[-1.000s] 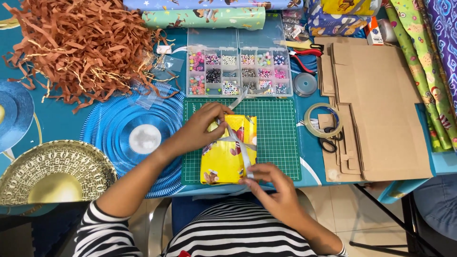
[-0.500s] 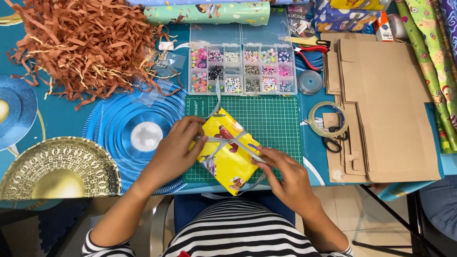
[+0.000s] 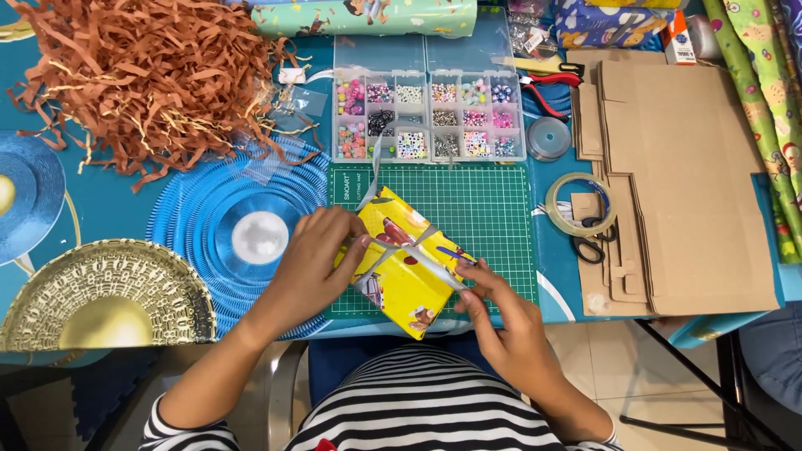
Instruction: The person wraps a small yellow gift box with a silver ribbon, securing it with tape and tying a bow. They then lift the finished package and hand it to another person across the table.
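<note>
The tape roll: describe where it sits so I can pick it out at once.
Start at the green cutting mat in the table's middle and look just right of it, against the stack of flat brown cardboard. The tape roll is a clear ring lying flat above black-handled scissors, bigger than the small round spool nearby.

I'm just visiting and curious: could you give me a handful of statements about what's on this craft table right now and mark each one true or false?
1. The yellow wrapped parcel lies on the green cutting mat. True.
2. The left hand rests on the golden plate. False: it is on the parcel's left side, pressing the pale ribbon that crosses it.
3. The right hand holds the ribbon at the parcel's right edge. True.
4. The bead box sits behind the mat, its lid open. True.
5. The scissors are in the right hand. False: they lie by the tape roll, beside the flat cardboard.
</note>
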